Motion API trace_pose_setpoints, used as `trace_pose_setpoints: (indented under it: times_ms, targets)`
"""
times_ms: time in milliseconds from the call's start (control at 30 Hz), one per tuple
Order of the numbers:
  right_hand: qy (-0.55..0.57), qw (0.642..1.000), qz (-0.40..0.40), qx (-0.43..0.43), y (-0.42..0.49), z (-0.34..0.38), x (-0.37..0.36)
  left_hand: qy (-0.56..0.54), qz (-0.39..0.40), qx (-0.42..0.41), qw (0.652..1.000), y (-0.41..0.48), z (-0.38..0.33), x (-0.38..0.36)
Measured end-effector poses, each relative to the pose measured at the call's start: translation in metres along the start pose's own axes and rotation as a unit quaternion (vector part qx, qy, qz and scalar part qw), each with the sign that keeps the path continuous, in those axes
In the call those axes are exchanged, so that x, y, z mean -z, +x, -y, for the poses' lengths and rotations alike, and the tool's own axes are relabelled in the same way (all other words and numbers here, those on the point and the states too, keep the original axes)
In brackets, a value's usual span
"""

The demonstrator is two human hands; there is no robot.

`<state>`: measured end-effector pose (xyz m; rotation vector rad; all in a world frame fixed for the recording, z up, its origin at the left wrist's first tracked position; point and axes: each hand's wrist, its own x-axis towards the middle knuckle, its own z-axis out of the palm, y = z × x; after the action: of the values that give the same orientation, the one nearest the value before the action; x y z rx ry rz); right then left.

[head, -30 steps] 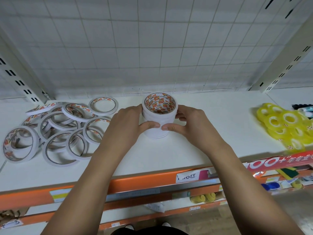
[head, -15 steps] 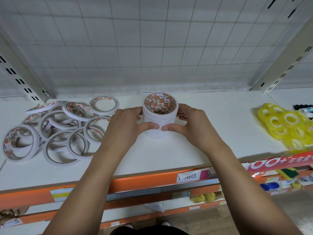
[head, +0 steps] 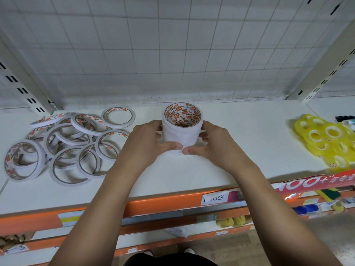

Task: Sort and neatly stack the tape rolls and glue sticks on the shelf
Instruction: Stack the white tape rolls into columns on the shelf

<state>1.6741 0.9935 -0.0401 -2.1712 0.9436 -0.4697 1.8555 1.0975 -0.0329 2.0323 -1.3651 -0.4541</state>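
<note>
A stack of white tape rolls point(head: 181, 134) with orange-printed cores stands upright in the middle of the white shelf point(head: 249, 143). My left hand point(head: 148, 143) grips the stack from the left and my right hand point(head: 213, 144) from the right, with both thumbs meeting at its lower front. A loose pile of several thin white tape rolls point(head: 65, 144) lies flat and overlapping at the left. Several yellow tape rolls point(head: 324, 139) lie heaped at the right edge. No glue sticks are plainly visible.
A white grid back panel point(head: 172, 54) rises behind the shelf. Slotted uprights stand at the left point(head: 23, 81) and right point(head: 322, 73). The orange shelf front point(head: 163, 203) carries price tags. Lower shelves hold small packaged goods point(head: 307, 208). Dark objects point(head: 345, 120) sit at far right.
Both hands stay on the stack with hardly any movement. The view has shifted slightly.
</note>
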Motion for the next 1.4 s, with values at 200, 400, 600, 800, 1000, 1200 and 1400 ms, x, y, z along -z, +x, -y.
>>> trace_pose_setpoints:
  times_ms: [200, 400, 600, 800, 1000, 1200, 1400]
  targets:
    - [0.025, 0.999, 0.008, -0.020, 0.002, -0.004, -0.008, -0.046, 0.030, 0.014, 0.998, 0.002, 0.008, -0.008]
    - [-0.001, 1.000, 0.008, -0.028, 0.007, -0.007, -0.015, -0.022, 0.043, 0.012, 0.999, 0.008, 0.011, -0.012]
    - [0.011, 0.999, -0.002, -0.033, 0.005, -0.009, -0.015, -0.053, 0.024, 0.027, 0.998, 0.006, 0.012, -0.015]
    - [0.036, 0.999, 0.006, -0.039, 0.009, -0.012, -0.015, -0.125, 0.010, 0.051, 0.991, 0.003, 0.014, -0.017]
    - [0.030, 0.999, -0.020, -0.033, 0.007, -0.015, -0.020, -0.120, -0.005, 0.056, 0.991, 0.004, 0.014, -0.019]
    - [0.022, 0.999, 0.040, -0.029, 0.004, -0.010, -0.011, -0.092, 0.029, 0.047, 0.994, -0.001, 0.013, -0.016]
    - [0.057, 0.998, -0.002, 0.018, -0.001, -0.003, 0.003, -0.077, 0.025, 0.023, 0.996, -0.004, 0.000, 0.001]
